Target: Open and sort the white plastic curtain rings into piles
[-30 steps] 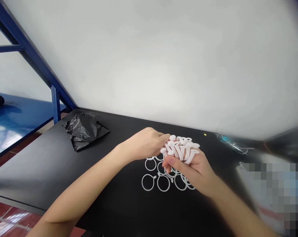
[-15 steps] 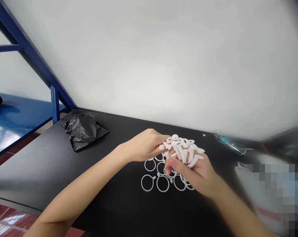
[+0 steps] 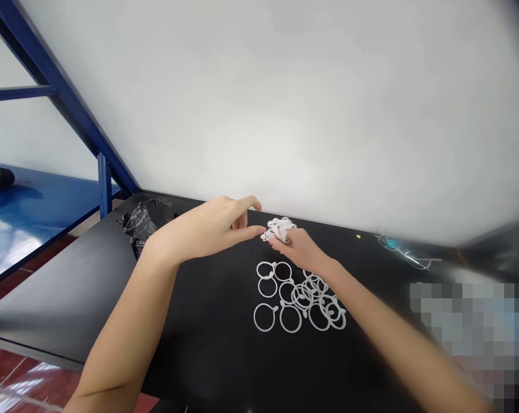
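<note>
The right hand (image 3: 296,248) pinches a small bunch of white plastic rings (image 3: 280,229), its long axis running crosswise; the left hand (image 3: 212,226) stands open just beside it, fingers spread, above loose rings (image 3: 296,301) on the black table (image 3: 216,350).

No readable text, labels or numbers anywhere in view.

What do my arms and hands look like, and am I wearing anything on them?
Your left hand and right hand are bare, with no gloves, rings, watch or bracelet in view. Your left forearm and right forearm are bare too, and no sleeve shows on either one.
</note>
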The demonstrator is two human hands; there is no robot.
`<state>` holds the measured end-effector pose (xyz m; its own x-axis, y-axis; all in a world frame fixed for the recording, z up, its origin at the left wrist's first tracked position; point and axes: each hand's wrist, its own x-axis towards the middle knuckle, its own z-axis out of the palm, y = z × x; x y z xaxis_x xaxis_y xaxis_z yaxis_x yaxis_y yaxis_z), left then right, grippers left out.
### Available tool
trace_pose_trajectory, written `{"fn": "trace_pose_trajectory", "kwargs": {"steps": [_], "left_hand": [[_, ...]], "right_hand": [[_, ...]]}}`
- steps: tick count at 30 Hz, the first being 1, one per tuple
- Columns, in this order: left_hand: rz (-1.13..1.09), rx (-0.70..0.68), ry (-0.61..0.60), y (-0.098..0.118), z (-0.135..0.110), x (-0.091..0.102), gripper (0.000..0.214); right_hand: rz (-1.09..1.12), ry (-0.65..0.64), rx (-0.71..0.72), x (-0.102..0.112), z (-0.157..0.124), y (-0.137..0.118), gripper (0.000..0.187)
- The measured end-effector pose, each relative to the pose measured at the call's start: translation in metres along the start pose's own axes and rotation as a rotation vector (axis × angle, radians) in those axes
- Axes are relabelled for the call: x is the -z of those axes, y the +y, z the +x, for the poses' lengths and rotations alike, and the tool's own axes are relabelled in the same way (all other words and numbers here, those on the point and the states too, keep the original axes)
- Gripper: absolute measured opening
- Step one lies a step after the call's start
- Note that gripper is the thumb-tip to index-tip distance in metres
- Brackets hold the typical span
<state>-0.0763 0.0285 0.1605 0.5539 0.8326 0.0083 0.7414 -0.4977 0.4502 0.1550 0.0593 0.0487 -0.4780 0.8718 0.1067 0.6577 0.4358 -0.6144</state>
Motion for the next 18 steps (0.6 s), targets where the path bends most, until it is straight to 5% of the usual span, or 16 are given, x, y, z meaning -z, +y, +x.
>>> {"fn": "trace_pose_trajectory", "kwargs": {"steps": [7, 18], "left_hand": [[0.032, 0.055, 0.037, -0.011, 0.002, 0.002, 0.037], [0.020, 0.119, -0.005, -0.030, 0.011, -0.002, 0.039]], "right_hand": [[-0.164, -0.069, 0.106, -0.043, 0.050, -0.007, 0.038], [-0.153, -0.139, 0.136, -0.030, 0.052, -0.012, 0.030]]}}
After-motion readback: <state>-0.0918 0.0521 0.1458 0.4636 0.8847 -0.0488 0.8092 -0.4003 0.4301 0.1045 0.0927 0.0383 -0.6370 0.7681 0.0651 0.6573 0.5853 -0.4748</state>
